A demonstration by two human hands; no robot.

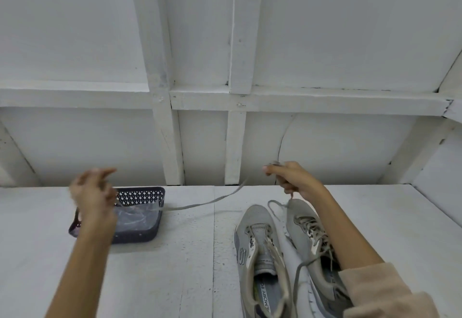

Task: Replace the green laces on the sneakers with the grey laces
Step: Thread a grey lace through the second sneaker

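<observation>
Two grey sneakers lie side by side on the white table, toes pointing away from me. The left sneaker (pixel 260 250) has no lace in its eyelets. The right sneaker (pixel 310 232) is laced, partly under my right forearm. My right hand (pixel 290 177) is raised over the toes and pinches a long greyish lace (pixel 200 205). The lace sags leftward across the table to my left hand (pixel 92 195), which is blurred, with curled fingers that seem to hold its other end. A short piece of lace (pixel 275 204) hangs from my right hand onto the right sneaker's toe.
A dark perforated basket (pixel 142 195) with clear plastic wrap inside stands on the table under my left hand. A white panelled wall rises just behind the table's far edge (pixel 362 184).
</observation>
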